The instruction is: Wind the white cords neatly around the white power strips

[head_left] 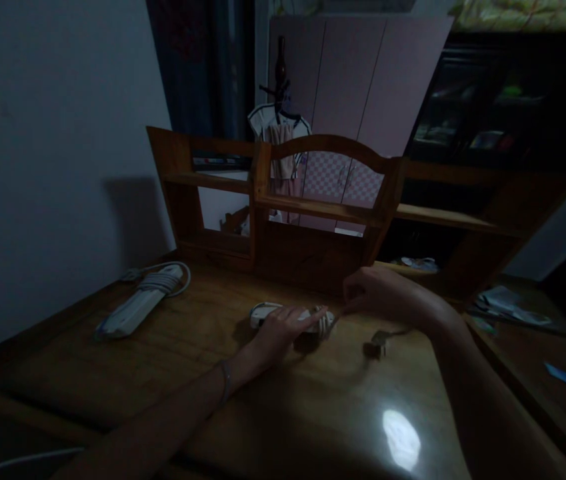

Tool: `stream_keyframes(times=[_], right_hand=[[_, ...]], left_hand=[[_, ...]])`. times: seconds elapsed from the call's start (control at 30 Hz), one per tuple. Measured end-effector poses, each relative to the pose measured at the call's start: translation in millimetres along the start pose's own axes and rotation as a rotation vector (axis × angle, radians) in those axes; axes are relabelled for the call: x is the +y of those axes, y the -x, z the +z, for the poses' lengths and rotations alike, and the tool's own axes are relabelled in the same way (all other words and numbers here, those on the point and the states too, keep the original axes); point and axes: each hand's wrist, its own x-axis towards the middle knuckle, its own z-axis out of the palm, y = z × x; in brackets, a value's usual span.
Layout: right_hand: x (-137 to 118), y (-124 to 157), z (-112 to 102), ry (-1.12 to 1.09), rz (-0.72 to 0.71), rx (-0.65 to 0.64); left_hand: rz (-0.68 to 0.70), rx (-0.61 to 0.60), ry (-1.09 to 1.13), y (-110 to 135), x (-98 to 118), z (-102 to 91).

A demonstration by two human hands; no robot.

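Note:
A white power strip (261,311) lies on the wooden desk (203,347), with cord wound round its right end. My left hand (283,328) is closed over the middle of the strip and hides part of it. To the right, my right hand (363,290) is raised with its fingers pinched on the power cord (339,313) that leads off the strip. Below that hand, the cord's plug (380,341) sits just over the desk surface, its prongs pointing down. At the left lies a second power strip (135,310), its own cord wrapped round it.
A wooden shelf unit (313,257) stands along the desk's back edge. The wall (63,167) borders the left side. At the right, papers (510,305) and a blue packet (565,377) lie on another surface. A white cable (27,459) runs along the lower left.

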Motion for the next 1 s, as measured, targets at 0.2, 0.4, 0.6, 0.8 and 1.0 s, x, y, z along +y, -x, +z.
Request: stream_keyframes(times=[0.2, 0.4, 0.6, 0.8, 1.0], right_hand=[[9, -17, 3, -0.266, -0.078, 0.083], [25, -14, 10, -0.446, -0.129, 0.097], [23, -6, 1, -0.517, -0.215, 0.048], [32, -11, 2, -0.616, -0.247, -0.01], [40, -29, 13, -0.66, -0.268, -0.033]], left_hand=[[0.119, 0.049, -0.066, 1, 2, -1.4], [0.142, 0.078, 0.021, 3, 4, 9.3], [0.282, 0.165, -0.013, 4, 7, 4.8], [0.405, 0.3, -0.103, 9, 13, -16.2], [0.402, 0.373, -0.046, 16, 10, -25.4]])
